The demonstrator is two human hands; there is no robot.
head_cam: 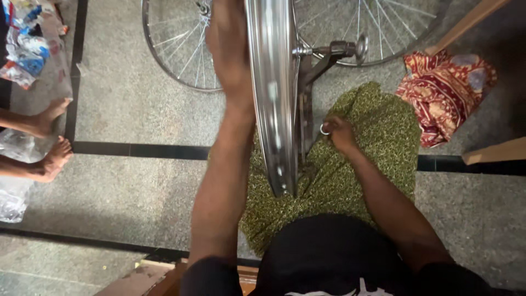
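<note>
A shiny metal bicycle rim (272, 93) stands edge-on in front of me, held in a dark truing stand (312, 71). My left hand (229, 44) reaches forward along the rim's left side, resting against the spokes; its fingers are out of view at the top edge. My right hand (338, 131) is low beside the stand, fingers closed around a small tool with a metal ring showing, over a green patterned cloth (383, 137).
A second spoked wheel (175, 49) lies flat on the grey stone floor behind. A red patterned cloth (444, 93) lies at right beside wooden pieces (493, 151). Another person's bare feet (52, 137) and plastic bags (27, 38) are at left.
</note>
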